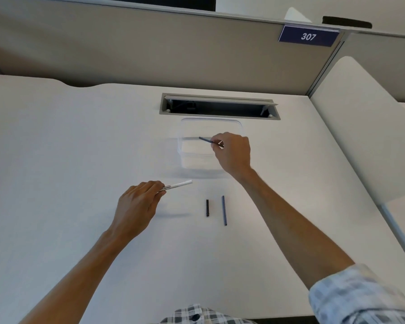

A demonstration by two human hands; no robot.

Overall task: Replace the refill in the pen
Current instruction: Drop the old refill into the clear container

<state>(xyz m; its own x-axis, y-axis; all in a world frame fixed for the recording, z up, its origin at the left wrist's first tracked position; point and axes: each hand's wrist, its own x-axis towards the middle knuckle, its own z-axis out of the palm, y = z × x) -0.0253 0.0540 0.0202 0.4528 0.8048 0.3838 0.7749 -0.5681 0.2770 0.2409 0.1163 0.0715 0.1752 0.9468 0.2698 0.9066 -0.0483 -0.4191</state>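
My left hand [138,206] grips a white pen barrel [178,185] with printed lettering; its open end points up and to the right, above the desk. My right hand [232,152] pinches a thin dark refill [205,140] over a clear plastic container [187,157], the refill's free end pointing left. Between my arms, on the desk, lie a short black pen piece [207,208] and, just to its right, a second, longer dark refill [224,210], both roughly parallel and pointing away from me.
The white desk [68,148] has a grey cable slot [218,106] just behind the container. A beige partition [150,47] with a "307" label [308,36] closes the back. A white side panel [365,127] stands at the right.
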